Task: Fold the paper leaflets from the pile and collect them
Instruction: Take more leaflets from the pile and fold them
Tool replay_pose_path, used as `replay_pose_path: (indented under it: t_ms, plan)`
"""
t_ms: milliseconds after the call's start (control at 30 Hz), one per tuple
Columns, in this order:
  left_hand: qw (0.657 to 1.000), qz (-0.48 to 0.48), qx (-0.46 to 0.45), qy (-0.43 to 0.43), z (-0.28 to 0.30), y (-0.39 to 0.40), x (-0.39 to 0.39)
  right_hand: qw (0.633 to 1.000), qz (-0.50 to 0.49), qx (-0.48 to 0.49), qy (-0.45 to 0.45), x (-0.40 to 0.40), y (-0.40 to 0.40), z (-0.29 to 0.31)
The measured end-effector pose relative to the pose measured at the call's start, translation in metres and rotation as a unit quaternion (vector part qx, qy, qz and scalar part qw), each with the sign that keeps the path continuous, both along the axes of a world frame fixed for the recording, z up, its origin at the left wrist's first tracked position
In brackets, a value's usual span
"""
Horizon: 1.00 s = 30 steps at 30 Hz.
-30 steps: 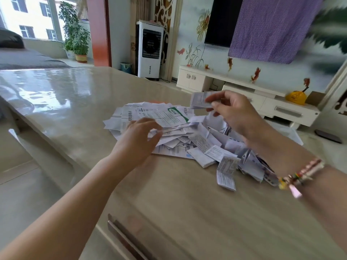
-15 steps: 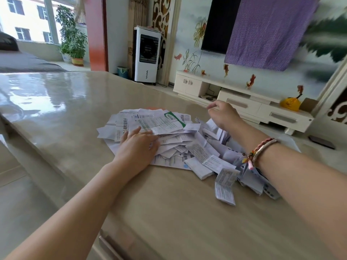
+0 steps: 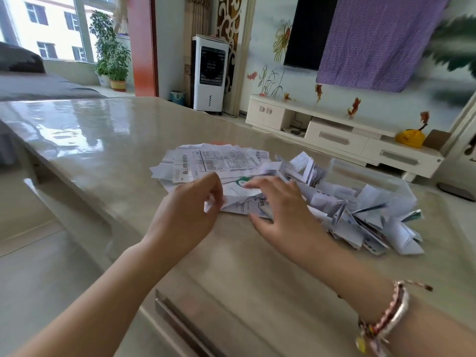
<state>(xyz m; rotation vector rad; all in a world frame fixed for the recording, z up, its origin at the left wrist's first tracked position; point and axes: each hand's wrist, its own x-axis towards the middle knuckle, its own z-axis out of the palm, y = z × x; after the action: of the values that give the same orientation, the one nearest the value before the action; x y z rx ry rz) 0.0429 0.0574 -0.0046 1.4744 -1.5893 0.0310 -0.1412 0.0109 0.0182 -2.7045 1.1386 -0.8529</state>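
Note:
A pile of flat white printed leaflets [image 3: 219,161] lies on the beige glossy table [image 3: 103,140]. To its right is a heap of folded leaflets [image 3: 365,217]. My left hand [image 3: 190,215] pinches the near left edge of a leaflet with a green logo [image 3: 239,188] at the front of the pile. My right hand [image 3: 280,215] lies over the same leaflet with fingers spread and fairly straight, fingertips on the paper beside the logo.
A clear plastic container [image 3: 360,173] stands behind the folded heap, partly hidden by it. The table's near edge has a metal handle [image 3: 180,323]. Beyond the table are a white TV cabinet [image 3: 334,135] and an air cooler [image 3: 210,73].
My right hand came back from the far right of the pile to the front, onto the green-logo leaflet. My left hand now pinches that leaflet's edge. The camera tilted down slightly.

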Motion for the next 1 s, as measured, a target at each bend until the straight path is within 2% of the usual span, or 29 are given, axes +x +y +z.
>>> replay_pose_path:
  t_ms: [167,267,367,433,600,667,833,933,1000]
  plan:
    - [0.995,-0.024,0.018,0.096,-0.004,0.012,-0.005,0.998,0.023,0.047,-0.030,-0.001,0.004,-0.021]
    - [0.986,-0.074,0.033,0.148,-0.003,0.013,-0.014,0.997,0.046,0.046,-0.042,-0.003,0.002,-0.022]
    - [0.979,-0.142,0.047,0.136,-0.004,0.010,-0.025,0.998,0.043,0.037,-0.041,0.000,0.001,-0.022]
    - [0.978,-0.163,0.062,0.111,-0.005,0.009,-0.025,0.995,0.023,0.080,-0.055,-0.002,0.000,-0.024]
    - [0.976,-0.152,0.152,0.040,-0.011,0.016,-0.001,0.977,0.025,0.159,-0.138,-0.014,0.001,-0.026]
    - [0.979,-0.125,0.157,0.029,-0.011,0.022,0.005,0.963,0.045,0.207,-0.169,-0.014,0.002,-0.026]
    - [0.988,-0.060,0.098,0.103,-0.008,0.021,0.009,0.925,0.080,0.294,-0.228,-0.010,0.003,-0.025]
    - [0.985,-0.067,0.100,0.120,-0.005,0.016,0.007,0.911,0.075,0.306,-0.265,-0.010,0.002,-0.024]
    - [0.985,-0.057,0.108,0.121,-0.006,0.013,0.003,0.919,0.045,0.282,-0.272,-0.010,-0.001,-0.024]
